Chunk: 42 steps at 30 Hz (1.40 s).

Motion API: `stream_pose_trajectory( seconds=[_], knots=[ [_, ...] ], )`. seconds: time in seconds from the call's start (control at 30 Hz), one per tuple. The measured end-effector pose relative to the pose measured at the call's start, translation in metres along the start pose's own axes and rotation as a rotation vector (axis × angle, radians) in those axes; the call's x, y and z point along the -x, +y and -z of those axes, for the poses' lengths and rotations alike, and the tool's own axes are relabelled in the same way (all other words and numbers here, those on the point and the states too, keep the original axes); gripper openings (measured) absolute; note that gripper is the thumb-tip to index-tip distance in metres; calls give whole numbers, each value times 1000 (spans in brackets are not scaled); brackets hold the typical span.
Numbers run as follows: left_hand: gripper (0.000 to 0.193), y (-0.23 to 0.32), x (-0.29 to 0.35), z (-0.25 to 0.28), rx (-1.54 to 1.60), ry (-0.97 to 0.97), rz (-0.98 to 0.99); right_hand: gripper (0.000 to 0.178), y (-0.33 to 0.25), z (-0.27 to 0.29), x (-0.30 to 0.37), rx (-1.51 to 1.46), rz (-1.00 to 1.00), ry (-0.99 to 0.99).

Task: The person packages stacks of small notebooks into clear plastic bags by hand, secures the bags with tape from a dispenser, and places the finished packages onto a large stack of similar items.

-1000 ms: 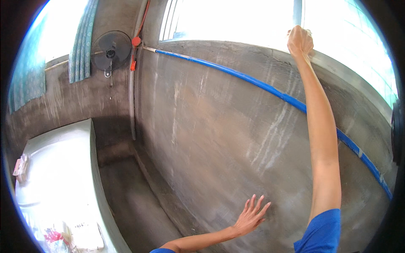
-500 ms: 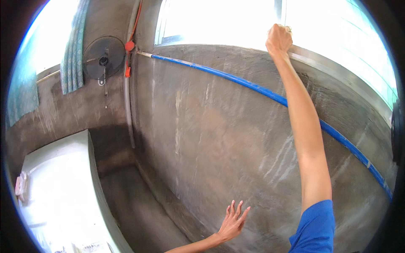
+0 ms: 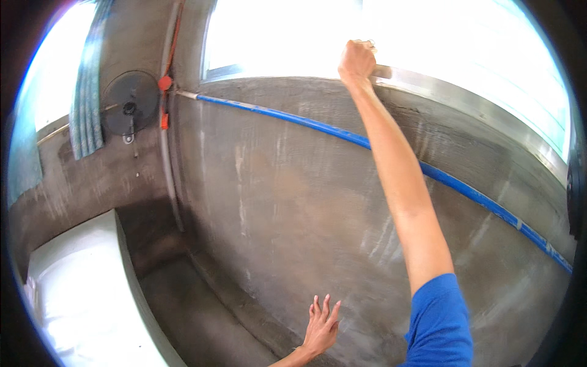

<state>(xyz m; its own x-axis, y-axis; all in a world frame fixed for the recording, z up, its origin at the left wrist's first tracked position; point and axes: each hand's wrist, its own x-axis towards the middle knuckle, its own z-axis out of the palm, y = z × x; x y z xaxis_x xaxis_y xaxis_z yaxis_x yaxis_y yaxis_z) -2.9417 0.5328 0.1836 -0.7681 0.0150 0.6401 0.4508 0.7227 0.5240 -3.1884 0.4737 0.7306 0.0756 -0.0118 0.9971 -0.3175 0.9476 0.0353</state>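
My right hand [image 3: 357, 63] is raised at the window's lower edge, its fingers closed in a fist. Something pale and small shows at the top of the fist, too hidden and washed out by the glare to name. Behind and around it is the bright window [image 3: 287, 37] with its metal sill [image 3: 452, 92]. Low in the view, my left hand [image 3: 321, 330] is open, fingers spread and holding nothing, in front of the rough grey wall [image 3: 306, 232].
A blue pipe [image 3: 293, 122] runs along the wall below the sill, passing behind my right forearm. At the left are a round dark fan [image 3: 130, 98], a vertical pipe [image 3: 165, 153], patterned curtains [image 3: 87, 104] and a white-covered surface [image 3: 92, 287].
My right hand has moved left along the sill, still closed. My left hand has shifted slightly left and stays open. The whole view has turned a little to the right.
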Motion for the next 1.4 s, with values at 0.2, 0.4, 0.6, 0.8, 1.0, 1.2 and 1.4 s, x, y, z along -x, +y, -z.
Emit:
stream_pose_trajectory(
  seconds=[0.2, 0.4, 0.6, 0.8, 1.0, 1.2, 1.4],
  knots=[
    [73, 8, -12, -17, 101, 35, -96, 15, 26, 21, -1, -349, -30, -511],
    [75, 65, -62, -67, 85, 115, -418, 36, 205, 151, -41, -117, 132, 157],
    [71, 125, -90, -150, 47, 273, -497, 60, 507, 419, -89, 541, -33, 406],
    [70, 115, -93, -185, -95, 429, -345, 90, 653, 461, -35, 539, -366, -224],
    [65, 127, -101, -180, -296, 554, -340, 97, 664, 451, -27, 297, -380, -473],
    [74, 146, -99, -178, -185, 563, -325, 104, 636, 440, -35, 167, -343, -650],
    [65, 121, -101, -193, -438, 610, -268, 111, 593, 419, -44, 117, -272, -720]
  ],
)
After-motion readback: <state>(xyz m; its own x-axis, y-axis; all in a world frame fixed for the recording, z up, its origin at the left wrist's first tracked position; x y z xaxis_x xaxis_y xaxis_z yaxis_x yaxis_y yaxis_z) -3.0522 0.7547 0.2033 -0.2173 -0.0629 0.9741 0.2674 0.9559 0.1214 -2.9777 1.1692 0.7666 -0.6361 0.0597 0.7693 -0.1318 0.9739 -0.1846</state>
